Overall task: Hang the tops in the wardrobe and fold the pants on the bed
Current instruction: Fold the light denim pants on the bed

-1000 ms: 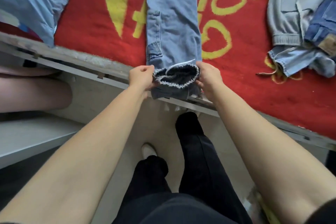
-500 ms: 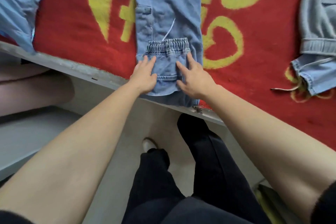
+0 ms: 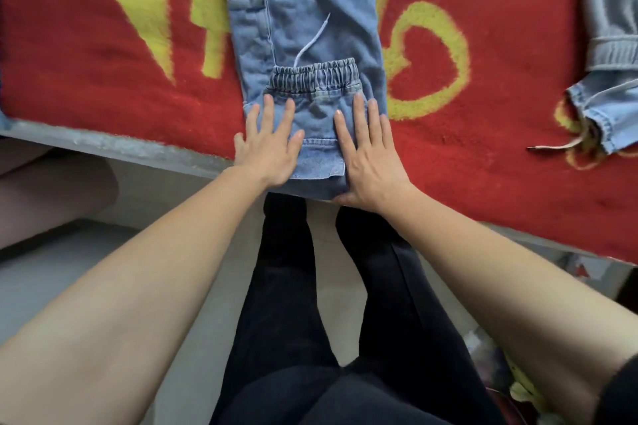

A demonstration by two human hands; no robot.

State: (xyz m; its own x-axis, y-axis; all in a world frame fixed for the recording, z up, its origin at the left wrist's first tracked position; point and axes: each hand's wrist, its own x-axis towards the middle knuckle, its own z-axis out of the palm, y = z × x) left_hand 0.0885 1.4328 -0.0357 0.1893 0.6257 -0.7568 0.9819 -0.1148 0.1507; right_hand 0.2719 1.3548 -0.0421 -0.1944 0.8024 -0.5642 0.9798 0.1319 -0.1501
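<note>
A pair of light blue denim pants (image 3: 303, 21) lies lengthwise on the red blanket (image 3: 103, 79) of the bed, running from the near edge to the top of the view. Its elastic cuff end (image 3: 316, 76) is folded back over the leg, with a white drawstring beside it. My left hand (image 3: 271, 145) lies flat on the left side of the folded part, fingers spread. My right hand (image 3: 369, 155) presses flat on its right side at the bed's edge. Neither hand grips the cloth.
More light denim garments (image 3: 611, 55) lie bunched at the right edge of the blanket, a drawstring trailing out. The bed's grey frame edge (image 3: 103, 145) runs diagonally below the blanket. My black-trousered legs stand on the pale floor right against the bed.
A second ago both hands pinched the cuff end at the bed's edge. They folded it forward over the leg, let go, and now lie flat on the fold. The view has moved closer.
</note>
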